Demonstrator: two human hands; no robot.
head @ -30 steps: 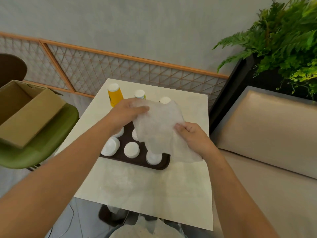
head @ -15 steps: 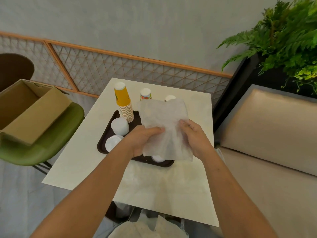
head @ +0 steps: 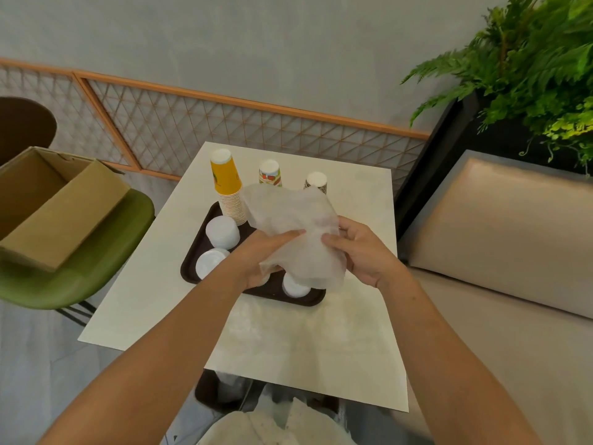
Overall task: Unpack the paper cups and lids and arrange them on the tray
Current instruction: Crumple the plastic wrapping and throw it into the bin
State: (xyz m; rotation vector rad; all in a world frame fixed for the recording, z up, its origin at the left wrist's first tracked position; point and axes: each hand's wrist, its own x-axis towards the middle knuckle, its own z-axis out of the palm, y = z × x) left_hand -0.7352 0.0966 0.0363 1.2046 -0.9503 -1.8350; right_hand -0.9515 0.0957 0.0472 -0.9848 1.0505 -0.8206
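A dark brown tray (head: 192,261) lies on the white table (head: 288,342). On it stand a tall stack of yellow paper cups (head: 227,184), a patterned cup stack (head: 270,172), a third cup stack (head: 316,181) and several stacks of white lids (head: 222,231). Above the tray I hold a crumpled translucent plastic wrapper (head: 295,232). My left hand (head: 266,258) grips its lower left part, and my right hand (head: 362,252) pinches its right edge. The wrapper hides the tray's middle.
An open cardboard box (head: 54,203) rests on a green chair (head: 83,268) to the left. A beige bench seat (head: 500,284) runs along the right, with a fern planter (head: 526,69) behind it. A wire lattice fence (head: 192,130) backs the table.
My left hand came down from the wrapper's top to its lower left. The two hands moved closer and the wrapper is bunched more tightly between them.
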